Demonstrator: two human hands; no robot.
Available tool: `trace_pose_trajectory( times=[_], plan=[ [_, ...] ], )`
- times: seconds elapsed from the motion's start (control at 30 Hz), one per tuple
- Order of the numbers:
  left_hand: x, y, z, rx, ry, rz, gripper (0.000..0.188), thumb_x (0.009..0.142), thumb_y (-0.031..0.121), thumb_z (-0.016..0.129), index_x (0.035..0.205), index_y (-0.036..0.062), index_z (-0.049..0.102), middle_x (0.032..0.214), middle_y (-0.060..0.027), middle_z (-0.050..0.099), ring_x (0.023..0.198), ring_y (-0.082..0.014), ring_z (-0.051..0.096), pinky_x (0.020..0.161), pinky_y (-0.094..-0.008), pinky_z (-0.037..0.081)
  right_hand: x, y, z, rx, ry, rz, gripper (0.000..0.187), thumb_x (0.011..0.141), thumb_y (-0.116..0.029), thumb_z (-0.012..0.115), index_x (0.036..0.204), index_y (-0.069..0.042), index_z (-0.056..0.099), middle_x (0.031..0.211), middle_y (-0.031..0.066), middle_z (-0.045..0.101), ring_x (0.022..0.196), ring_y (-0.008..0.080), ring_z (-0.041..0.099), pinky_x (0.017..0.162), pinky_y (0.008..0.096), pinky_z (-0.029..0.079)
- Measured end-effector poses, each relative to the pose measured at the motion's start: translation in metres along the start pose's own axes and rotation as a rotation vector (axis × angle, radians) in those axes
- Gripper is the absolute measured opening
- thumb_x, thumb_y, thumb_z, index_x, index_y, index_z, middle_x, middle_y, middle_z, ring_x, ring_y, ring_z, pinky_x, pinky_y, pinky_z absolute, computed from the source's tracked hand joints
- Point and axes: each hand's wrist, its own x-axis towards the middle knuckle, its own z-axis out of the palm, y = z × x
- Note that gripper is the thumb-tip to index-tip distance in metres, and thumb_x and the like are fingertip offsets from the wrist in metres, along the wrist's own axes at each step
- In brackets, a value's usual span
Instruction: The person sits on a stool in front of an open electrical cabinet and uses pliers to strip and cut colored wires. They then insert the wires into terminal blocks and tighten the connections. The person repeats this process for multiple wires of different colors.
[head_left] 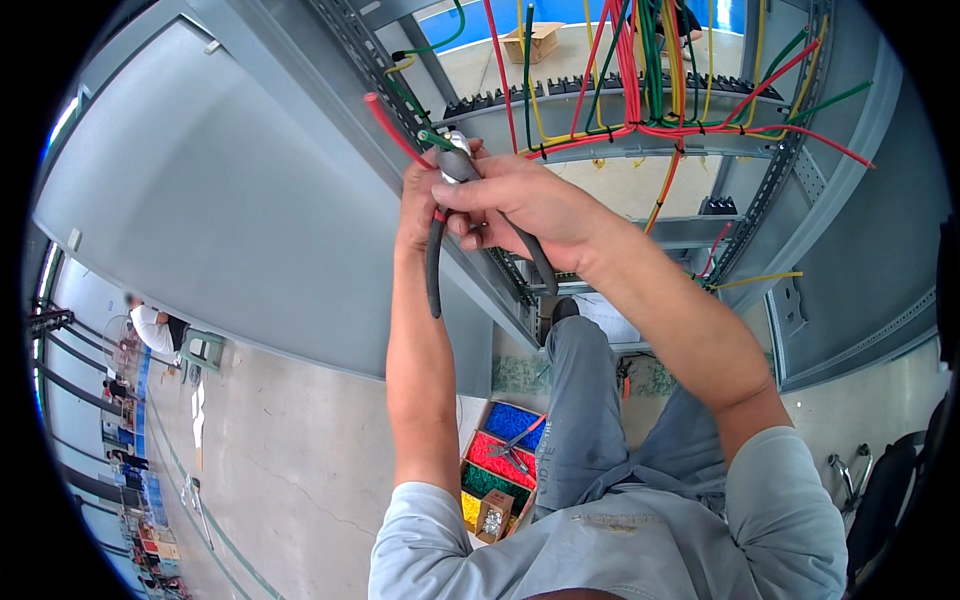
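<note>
My right hand (520,200) is closed round a pair of pliers (459,165) with dark handles, its thumb across the pivot. The handles stand apart and point down toward me. At the jaws lies the cut end of a green wire (434,140). My left hand (416,205) is closed beside the pliers' head, gripping the green wire; its fingers are partly hidden behind the tool. A thick red wire (388,128) sticks up and left from my left hand; whether the fingers hold it too, I cannot tell.
A grey metal cabinet frame (560,110) surrounds my hands, with bundled red wires (628,70), green and yellow ones. The cabinet's wide grey panel (220,190) stands left. Below, a divided box (463,455) holds coloured small parts and other pliers (510,452). A person (153,328) sits far left.
</note>
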Motion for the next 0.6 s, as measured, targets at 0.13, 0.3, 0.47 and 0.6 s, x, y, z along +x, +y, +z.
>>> trace_pose_trajectory(
  times=[0.13, 0.3, 0.47, 0.6],
  plan=[
    [-0.002, 0.004, 0.005, 0.048, -0.051, 0.024, 0.035, 0.094, 0.017, 0.063, 0.122, -0.0029, 0.069, 0.111, -0.0124, 0.073, 0.101, -0.0212, 0.072, 0.089, -0.0345, 0.061, 0.002, 0.001, 0.008, 0.025, 0.101, 0.053, 0.023, 0.104, -0.027, 0.063, 0.118, -0.009, 0.062, 0.111, 0.0041, 0.065, 0.099, 0.0158, 0.064, 0.085, 0.0381, 0.054],
    [-0.022, 0.020, 0.046, 0.122, 0.001, 0.113, 0.025, 0.098, 0.007, 0.060, 0.119, 0.0016, 0.071, 0.105, -0.0053, 0.074, 0.096, -0.0153, 0.071, 0.084, -0.0300, 0.060, -0.003, 0.006, 0.000, 0.372, -0.227, 0.054, 0.024, 0.104, -0.023, 0.061, 0.122, -0.007, 0.060, 0.116, 0.0099, 0.066, 0.113, 0.0276, 0.066, 0.095, 0.0520, 0.054],
    [-0.031, 0.026, 0.053, 0.191, 0.099, 0.012, 0.022, 0.098, 0.005, 0.061, 0.116, 0.0019, 0.072, 0.095, -0.0014, 0.071, 0.084, -0.0108, 0.066, 0.074, -0.0256, 0.056, -0.001, 0.022, 0.008, 0.223, -0.222, -0.088, 0.027, 0.103, -0.020, 0.063, 0.125, -0.006, 0.057, 0.102, 0.0094, 0.065, 0.104, 0.0282, 0.067, 0.094, 0.0537, 0.056],
    [-0.035, 0.029, 0.054, 0.153, 0.083, 0.016, 0.025, 0.099, 0.006, 0.057, 0.120, 0.0002, 0.069, 0.095, -0.0023, 0.071, 0.080, -0.0106, 0.066, 0.072, -0.0245, 0.056, 0.007, 0.026, 0.016, 0.178, -0.144, -0.098, 0.024, 0.101, -0.019, 0.066, 0.120, -0.006, 0.057, 0.089, 0.0052, 0.059, 0.091, 0.0243, 0.066, 0.089, 0.0504, 0.057]
  ],
)
